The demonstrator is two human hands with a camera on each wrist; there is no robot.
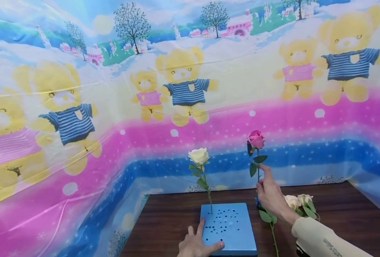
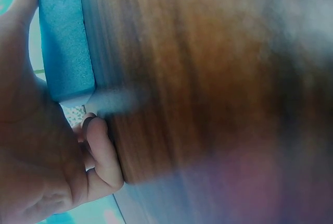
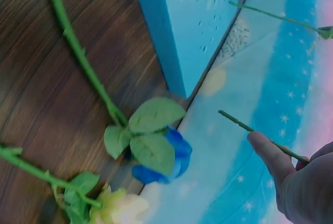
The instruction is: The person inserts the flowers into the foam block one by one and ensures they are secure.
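Note:
My right hand (image 1: 271, 196) pinches the green stem of a pink rose (image 1: 256, 139) and holds it upright, to the right of a light blue foam block (image 1: 238, 242). In the right wrist view the lower end of that stem (image 3: 237, 121) sticks out past the thumb of my right hand (image 3: 307, 182). The block's top is dotted with several small holes, and a white rose (image 1: 198, 156) stands in one near its far left corner. My left hand (image 1: 196, 244) rests on the block's near left corner, index finger along the left edge, thumb over the front.
A blue rose (image 3: 179, 156) lies on the dark wooden table (image 1: 170, 214) right of the block, its stem toward me. Cream roses (image 1: 292, 202) lie farther right, partly behind my right forearm. A bear-printed cloth (image 1: 234, 107) hangs behind the table and along its sides.

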